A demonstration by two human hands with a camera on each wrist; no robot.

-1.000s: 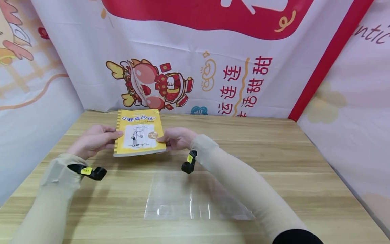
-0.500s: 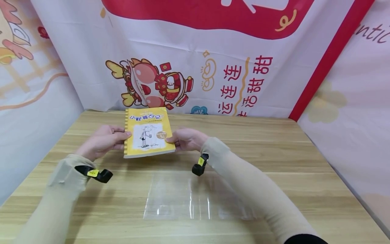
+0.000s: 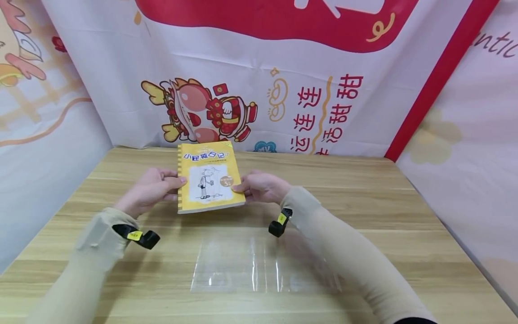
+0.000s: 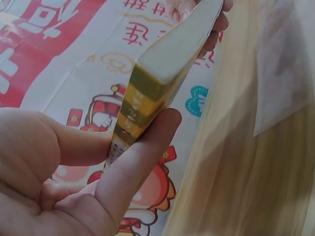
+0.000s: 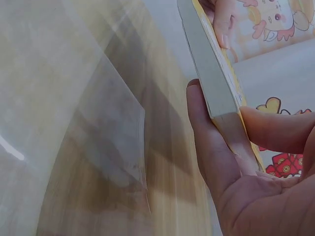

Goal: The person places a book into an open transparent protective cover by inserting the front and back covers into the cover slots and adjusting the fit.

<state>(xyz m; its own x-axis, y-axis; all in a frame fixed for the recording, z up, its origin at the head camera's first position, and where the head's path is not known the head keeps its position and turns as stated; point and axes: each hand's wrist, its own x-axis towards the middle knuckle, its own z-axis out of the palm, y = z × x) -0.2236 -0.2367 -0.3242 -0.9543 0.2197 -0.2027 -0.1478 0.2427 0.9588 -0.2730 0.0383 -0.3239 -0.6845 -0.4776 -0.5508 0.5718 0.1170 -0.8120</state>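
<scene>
A yellow paperback book with a line-drawn figure on its cover is held up over the table, its front tilted toward the head camera. My left hand pinches the spine side, thumb on the cover and fingers behind. On the opposite side, my right hand grips the page edge in the same way. The left wrist view shows the striped spine between thumb and fingers. In front of the book, a clear plastic book cover lies flat on the table, partly under the right forearm.
The wooden table reaches back to a white and red printed cloth hanging behind it. More printed cloth hangs along the right side. A black wrist camera sits on the left sleeve, another camera on the right.
Both hands have carried the book to the right across the back of the table, keeping the same grip. The clear plastic cover has stayed in place.
</scene>
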